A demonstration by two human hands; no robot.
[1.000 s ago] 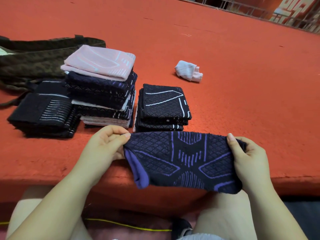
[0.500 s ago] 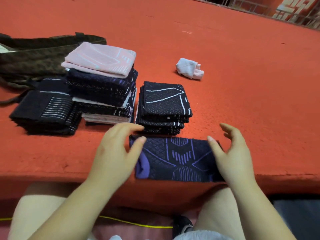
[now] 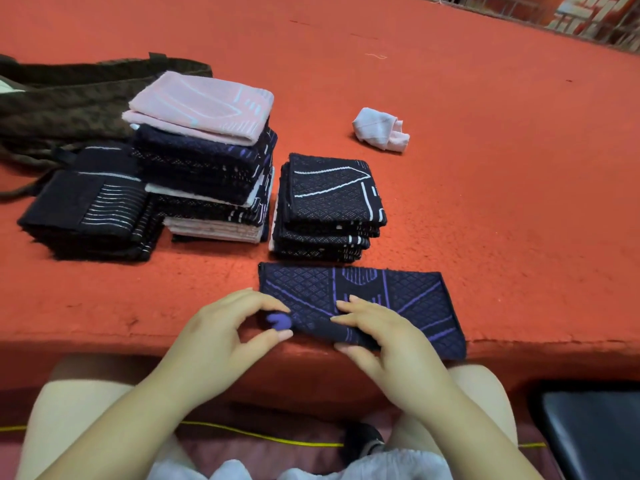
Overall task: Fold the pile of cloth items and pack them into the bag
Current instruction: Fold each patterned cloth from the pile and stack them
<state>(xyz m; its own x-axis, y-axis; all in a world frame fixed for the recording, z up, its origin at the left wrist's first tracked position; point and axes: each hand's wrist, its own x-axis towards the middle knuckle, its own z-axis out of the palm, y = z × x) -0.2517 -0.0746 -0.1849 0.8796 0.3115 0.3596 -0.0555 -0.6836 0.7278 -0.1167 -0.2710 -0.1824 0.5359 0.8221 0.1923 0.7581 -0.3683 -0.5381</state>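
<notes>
A dark navy cloth with purple lines lies flat along the near edge of the red table, laid out long so that one end can be brought over the other. The left hand pinches the cloth's purple-lined left corner between thumb and forefinger, seemingly to lift that end for the fold, while the right hand rests on the middle of the cloth, fingers spread and thumb hooked at its near edge, apparently pinning the spot where the crease should fall. Just beyond the cloth stands a short stack of folded black cloths, close enough to take the finished piece with little reach. Beside it to the left rises a taller stack of folded cloths topped by a pink one, and further left a low dark striped stack. One crumpled pale cloth sits apart on the table, not yet folded. The brown patterned bag lies at the far left behind the stacks, nothing visibly packed yet; folding looks nearly finished, with packing yet to come.
</notes>
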